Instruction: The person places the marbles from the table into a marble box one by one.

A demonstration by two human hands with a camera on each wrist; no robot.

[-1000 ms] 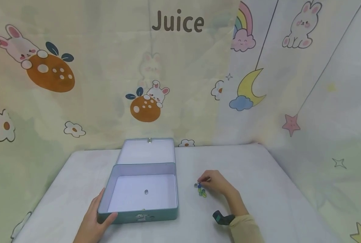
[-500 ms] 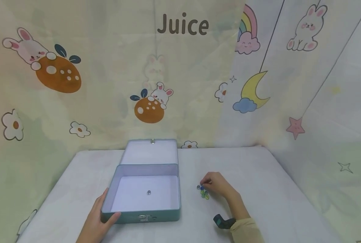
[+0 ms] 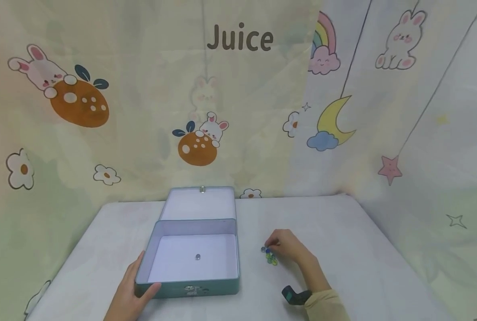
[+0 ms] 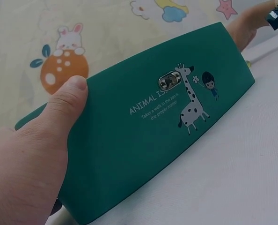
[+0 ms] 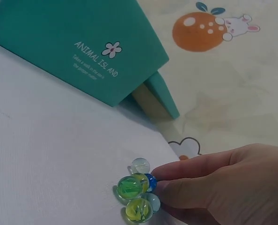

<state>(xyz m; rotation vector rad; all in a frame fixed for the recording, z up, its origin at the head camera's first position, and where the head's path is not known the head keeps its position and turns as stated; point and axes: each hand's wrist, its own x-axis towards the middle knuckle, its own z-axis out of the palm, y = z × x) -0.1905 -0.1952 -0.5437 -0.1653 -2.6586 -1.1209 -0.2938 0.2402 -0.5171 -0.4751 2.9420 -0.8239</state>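
Observation:
An open green tin box (image 3: 218, 286) stands on the table with its lid (image 3: 198, 203) tipped back. One clear marble (image 3: 198, 257) lies on its white floor. My left hand (image 3: 128, 292) grips the box's front left corner, thumb on the front wall (image 4: 125, 154). Right of the box, my right hand (image 3: 288, 244) reaches down to a small cluster of glass marbles. Its thumb and forefinger pinch a blue marble (image 5: 151, 182). Touching or close beside it are a green marble (image 5: 130, 187), a yellow one (image 5: 139, 210) and a clear one (image 5: 140, 166).
A white cloth covers the table (image 3: 331, 223). Behind it hangs a printed backdrop (image 3: 246, 111) with rabbits, flowers and a moon. A dark device (image 3: 296, 295) is strapped at the right wrist, beside a pale yellow sleeve (image 3: 326, 305).
The head view has shifted slightly. Both hands keep nearly the same places, the left at the box corner and the right at the marbles. The marble in the box has stayed put.

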